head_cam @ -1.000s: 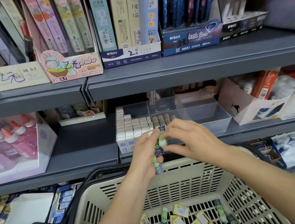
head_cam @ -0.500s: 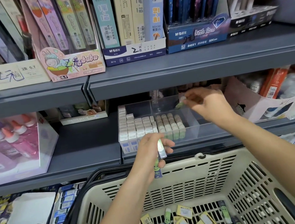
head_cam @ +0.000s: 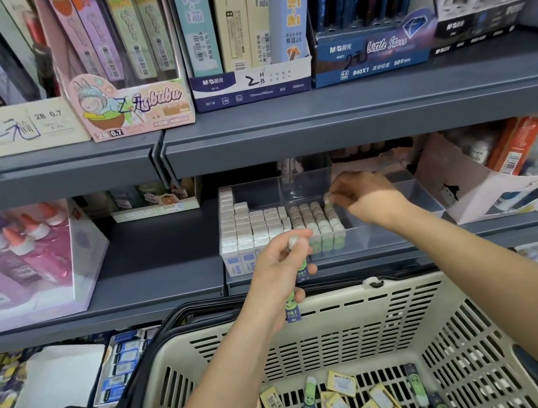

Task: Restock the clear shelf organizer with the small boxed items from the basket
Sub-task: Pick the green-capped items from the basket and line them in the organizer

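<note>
The left hand [head_cam: 275, 268] has stayed where it was half a second ago, raised above the far rim of the beige basket [head_cam: 410, 282] and just in front of the clear organizer [head_cam: 383, 239]. Its fingers are curled around a small bundle of slim green boxes [head_cam: 291, 306], which stick out above and below the fist, standing roughly upright. The forearm rises from the lower left.

To the right, the right hand [head_cam: 368, 198] has changed most. A second ago it was meeting the left hand to take a box from the bundle. Half a second ago it was over the back of the organizer. Now it is slightly lower, palm down, with thumb and fingertips pinching one small box [head_cam: 327, 199] at the rear end of the rightmost row of matching boxes [head_cam: 318, 221]. Whether the box already touches the row cannot be told.

The organizer sits on the middle grey shelf [head_cam: 150, 255]. Its left compartment holds white boxes [head_cam: 250, 227], and the matching rows fill the next compartment. More loose boxes [head_cam: 310, 397], green and yellow, lie on the basket floor below the arms.
</note>
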`<state>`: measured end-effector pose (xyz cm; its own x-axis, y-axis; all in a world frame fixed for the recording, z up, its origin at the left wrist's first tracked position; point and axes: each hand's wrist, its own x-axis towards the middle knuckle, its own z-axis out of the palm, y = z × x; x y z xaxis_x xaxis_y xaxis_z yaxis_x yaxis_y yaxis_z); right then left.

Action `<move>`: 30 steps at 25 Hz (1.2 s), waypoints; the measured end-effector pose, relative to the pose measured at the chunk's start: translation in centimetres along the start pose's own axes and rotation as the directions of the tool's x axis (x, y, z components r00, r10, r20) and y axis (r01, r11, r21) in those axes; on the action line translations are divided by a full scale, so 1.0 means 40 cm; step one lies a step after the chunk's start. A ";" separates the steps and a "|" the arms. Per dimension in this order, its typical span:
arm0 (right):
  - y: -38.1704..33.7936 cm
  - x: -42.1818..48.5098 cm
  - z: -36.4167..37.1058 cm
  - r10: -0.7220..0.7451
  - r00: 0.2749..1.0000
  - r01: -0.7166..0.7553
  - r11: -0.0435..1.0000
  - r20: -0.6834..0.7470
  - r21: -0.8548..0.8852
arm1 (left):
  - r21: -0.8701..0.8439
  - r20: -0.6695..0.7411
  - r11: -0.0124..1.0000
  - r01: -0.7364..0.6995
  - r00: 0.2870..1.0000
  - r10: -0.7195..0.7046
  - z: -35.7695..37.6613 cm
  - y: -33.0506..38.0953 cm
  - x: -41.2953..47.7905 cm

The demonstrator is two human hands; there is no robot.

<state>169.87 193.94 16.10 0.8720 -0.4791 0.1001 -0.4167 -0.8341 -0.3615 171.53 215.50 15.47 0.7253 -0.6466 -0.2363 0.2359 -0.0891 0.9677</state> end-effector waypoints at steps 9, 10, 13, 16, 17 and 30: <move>-0.020 0.004 0.003 -0.011 0.995 0.024 0.991 0.095 -0.131 | -0.065 -0.002 0.997 0.035 0.999 -0.035 -0.011 -0.001 0.008; -0.025 -0.006 -0.006 -0.011 0.998 0.018 0.995 0.069 -0.102 | -0.097 -0.011 0.993 0.065 0.998 -0.066 -0.012 0.001 0.011; -0.055 -0.066 -0.023 -0.118 0.992 0.118 0.993 -0.038 -0.001 | -0.127 -0.015 0.988 0.088 0.996 -0.091 -0.014 0.007 0.010; -0.102 -0.144 -0.026 -0.243 0.970 0.244 0.948 -0.030 0.203 | -0.077 0.001 0.996 0.053 0.999 -0.053 -0.002 0.012 -0.004; -0.113 -0.166 -0.028 -0.257 0.966 0.250 0.933 -0.009 0.257 | -0.056 0.004 0.997 0.043 0.999 -0.043 0.005 0.012 -0.009; -0.009 -0.148 -0.169 -0.011 0.998 0.026 0.974 -0.067 0.224 | -0.077 -0.057 0.997 0.030 0.998 -0.034 0.061 0.004 0.003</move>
<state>163.11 195.25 21.91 0.8575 -0.4869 0.1661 -0.3258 -0.7638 -0.5571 170.07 213.58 15.82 0.7526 -0.5988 -0.2740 0.3065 -0.0498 0.9506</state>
